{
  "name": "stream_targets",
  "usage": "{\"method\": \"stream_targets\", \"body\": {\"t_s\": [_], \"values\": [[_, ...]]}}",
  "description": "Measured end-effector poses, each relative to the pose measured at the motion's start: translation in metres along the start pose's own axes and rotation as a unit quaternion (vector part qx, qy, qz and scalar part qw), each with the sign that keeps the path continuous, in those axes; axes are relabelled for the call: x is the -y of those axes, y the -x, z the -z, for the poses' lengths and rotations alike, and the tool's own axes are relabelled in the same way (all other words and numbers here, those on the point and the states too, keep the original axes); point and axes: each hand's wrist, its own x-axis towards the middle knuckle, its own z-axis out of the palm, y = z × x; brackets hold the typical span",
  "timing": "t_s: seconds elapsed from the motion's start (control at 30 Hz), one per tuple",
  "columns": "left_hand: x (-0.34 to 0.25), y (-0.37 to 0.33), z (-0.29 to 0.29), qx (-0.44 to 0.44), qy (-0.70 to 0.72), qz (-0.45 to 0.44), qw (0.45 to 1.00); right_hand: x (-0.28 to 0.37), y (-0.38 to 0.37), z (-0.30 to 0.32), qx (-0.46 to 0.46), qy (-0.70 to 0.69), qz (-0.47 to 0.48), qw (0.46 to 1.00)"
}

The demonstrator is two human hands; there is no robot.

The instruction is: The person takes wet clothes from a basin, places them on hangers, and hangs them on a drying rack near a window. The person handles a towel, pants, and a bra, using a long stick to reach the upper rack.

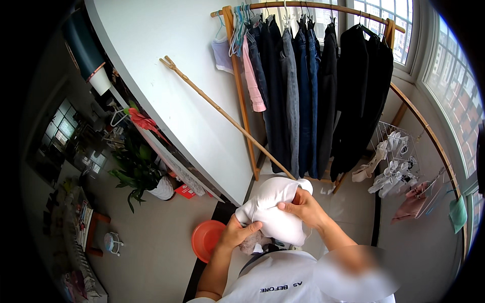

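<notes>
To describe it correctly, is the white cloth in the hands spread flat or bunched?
Bunched: the white cloth bulges in rounded folds between the left hand and right hand.

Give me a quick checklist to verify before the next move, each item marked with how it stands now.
1. Left hand has hold of the white cloth: ok, at its lower left edge.
2. Right hand has hold too: ok, on its upper right part.
3. Cloth spread flat: not ok, it is bunched and creased.
4. Cloth dry: cannot tell from this view.
5. Forked wooden pole out of both hands: ok, it stands aslant in front of the white wall.
6. Light-blue hangers free: cannot tell, they crowd together near the rack's left end.
</notes>
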Motion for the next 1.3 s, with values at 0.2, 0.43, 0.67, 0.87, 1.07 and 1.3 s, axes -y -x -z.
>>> {"method": "stream_targets", "body": {"t_s": [0.2,0.43,0.67,0.87,1.07,1.3], "values": [[0.007,0.000,-0.001,-0.049,-0.011,-0.046,0.998,-0.004,0.006,-0.005,0.036,0.112,0.055,0.992],[0.016,0.001,0.008,-0.097,-0.014,-0.027,0.995,-0.012,0.003,0.011,0.052,0.012,-0.055,0.997],[0.011,0.000,-0.003,-0.068,0.008,-0.039,0.997,-0.002,0.010,-0.012,0.036,-0.033,0.021,0.999],[0.011,0.001,0.009,-0.188,0.112,-0.018,0.976,-0.016,0.005,0.002,0.035,-0.006,-0.034,0.999],[0.007,0.002,0.011,-0.197,0.075,-0.011,0.978,-0.005,0.013,-0.015,0.041,-0.009,0.037,0.998],[0.023,0.008,0.011,-0.154,0.041,-0.019,0.987,-0.007,0.005,-0.019,0.073,-0.015,0.002,0.997]]}}
